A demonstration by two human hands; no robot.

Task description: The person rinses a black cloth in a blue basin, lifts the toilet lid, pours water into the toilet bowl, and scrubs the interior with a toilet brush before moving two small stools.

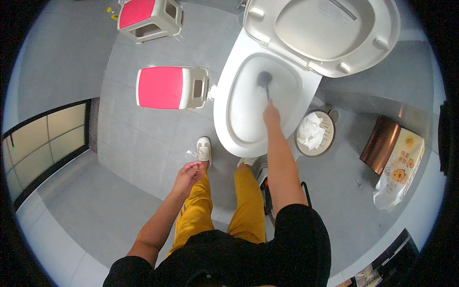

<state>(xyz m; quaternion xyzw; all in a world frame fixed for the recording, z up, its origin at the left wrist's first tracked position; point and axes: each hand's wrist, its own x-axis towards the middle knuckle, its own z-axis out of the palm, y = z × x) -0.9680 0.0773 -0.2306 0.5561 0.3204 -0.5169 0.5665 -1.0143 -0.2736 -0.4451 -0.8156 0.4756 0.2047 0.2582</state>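
Observation:
My right hand (271, 114) grips the handle of a toilet brush (267, 91) and reaches over the white toilet bowl (235, 107). The brush's dark round head sits low in the bowl, towards its back. Behind it, the toilet seat and lid (263, 27) are raised. Over the floor to the left of the bowl, my left hand (189, 175) hangs in front of my left leg. Its fingers are curled together, and nothing shows in them.
A red-topped plastic stool (160, 88) stands left of the toilet, with a second stool (172, 21) farther back. Right of the bowl is a waste bin (327, 143) holding crumpled tissue (311, 131). A copper-coloured box (381, 145) and a tissue pack (401, 165) lie beyond it.

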